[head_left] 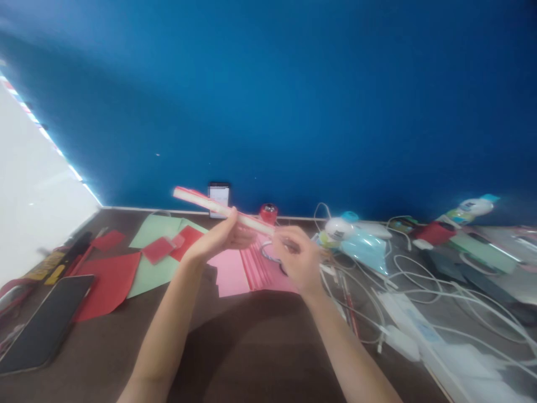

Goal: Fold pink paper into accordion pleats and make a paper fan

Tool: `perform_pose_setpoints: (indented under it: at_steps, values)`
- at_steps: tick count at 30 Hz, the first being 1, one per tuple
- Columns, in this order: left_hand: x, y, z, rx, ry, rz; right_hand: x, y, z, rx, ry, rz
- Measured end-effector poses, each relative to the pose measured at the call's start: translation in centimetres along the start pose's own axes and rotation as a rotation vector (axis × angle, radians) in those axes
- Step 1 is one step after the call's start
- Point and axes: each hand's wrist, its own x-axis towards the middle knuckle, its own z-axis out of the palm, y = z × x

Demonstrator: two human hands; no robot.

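Spanning both hands above the brown table (260, 358), the folded paper strip (218, 208) ran up-left past your left hand (220, 238), which pinched it mid-length; your right hand (296, 260) gripped its lower end, over the pink paper (230, 274).

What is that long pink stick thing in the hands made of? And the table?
The folded strip, held by the left hand and right hand, looks like matte pink paper pleated tight: it matches the creased pink sheet lying below. The table looks like dark brown wood or laminate, with a faint sheen; blur leaves that open.
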Motion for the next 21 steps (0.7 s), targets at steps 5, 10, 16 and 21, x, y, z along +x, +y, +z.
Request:
perform_pose_setpoints:
  at_steps: [5, 10, 16, 21]
  values:
    - [-2.4, 1.5, 1.9, 0.722, 0.085, 0.208, -0.2, 0.4, 0.0, -0.137, 0.009, -0.100]
    - [-1.2, 1.3, 3.8, 1.154, 0.334, 0.563, -0.7, 0.5, 0.3, -0.246, -0.001, -0.218]
    - [-0.4, 0.7, 3.6, 0.984, 0.084, 0.366, -1.0, 0.5, 0.1, -0.376, 0.010, -0.268]
    - [-0.3, 0.7, 4.4, 0.926, 0.053, 0.408, -1.0, 0.4, -0.4, -0.437, 0.021, -0.246]
